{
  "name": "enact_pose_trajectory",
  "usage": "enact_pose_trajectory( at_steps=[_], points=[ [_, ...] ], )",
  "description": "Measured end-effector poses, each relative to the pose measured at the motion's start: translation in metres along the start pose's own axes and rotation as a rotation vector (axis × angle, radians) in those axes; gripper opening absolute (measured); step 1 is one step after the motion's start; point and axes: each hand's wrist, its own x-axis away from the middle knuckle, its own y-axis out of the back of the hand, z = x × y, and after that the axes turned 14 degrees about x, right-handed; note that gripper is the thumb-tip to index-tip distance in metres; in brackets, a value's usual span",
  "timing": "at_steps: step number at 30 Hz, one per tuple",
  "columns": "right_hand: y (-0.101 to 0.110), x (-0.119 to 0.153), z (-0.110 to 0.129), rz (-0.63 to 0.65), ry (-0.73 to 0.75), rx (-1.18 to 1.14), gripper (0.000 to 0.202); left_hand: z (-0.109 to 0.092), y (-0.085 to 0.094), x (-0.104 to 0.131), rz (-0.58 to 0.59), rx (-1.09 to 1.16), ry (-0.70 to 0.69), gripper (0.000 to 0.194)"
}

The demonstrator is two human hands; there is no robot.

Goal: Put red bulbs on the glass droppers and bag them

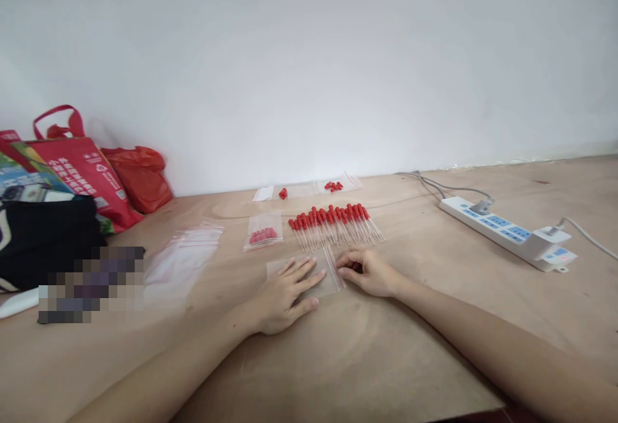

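A clear zip-lock bag [318, 285] lies flat on the table in front of me, its red-lined opening toward the right. My left hand [290, 291] rests on it palm down, fingers spread. At the bag's opening, the thumb and bent fingers of my right hand [364, 270] pinch the edge; the fingertips are partly hidden. Just beyond both hands lies a row of thin pale sticks with red heads [333, 223]. To their left is a small zip-lock bag with red pieces inside [263, 235].
Small red pieces [333, 186] lie on bags by the wall. A stack of clear zip-lock bags [186, 252] is at left, near a red shopping bag [91, 178], a red plastic bag [140, 178] and a black bag [48, 236]. A white power strip [502, 230] with cables stands at right.
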Motion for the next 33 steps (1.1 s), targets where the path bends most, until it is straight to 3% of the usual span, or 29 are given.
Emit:
enact_pose_trajectory(
  at_steps=[7,11,17,23,29,31,33],
  points=[
    [0.007,0.0,0.003,-0.033,0.342,0.181,0.03,-0.002,0.002,0.002,0.009,0.021,0.018,0.046],
    [0.01,-0.001,0.006,0.093,0.531,0.234,0.044,-0.002,0.001,0.002,-0.047,0.077,0.073,0.05],
    [0.007,-0.004,0.011,0.259,0.62,0.307,0.063,0.0,0.001,0.004,-0.059,0.1,0.076,0.054],
    [0.016,-0.003,0.008,0.294,0.545,0.254,0.051,0.005,0.011,0.014,-0.016,0.112,0.069,0.053],
    [0.018,-0.013,-0.006,0.278,0.363,-0.076,0.035,0.008,0.01,0.016,-0.026,0.091,0.034,0.045],
    [0.018,-0.028,-0.014,0.207,0.22,-0.075,0.034,0.008,0.009,0.015,-0.028,0.082,0.026,0.045],
    [0.017,-0.048,-0.022,0.035,0.015,0.085,0.034,0.008,0.009,0.014,-0.024,0.08,0.026,0.044]
  ],
)
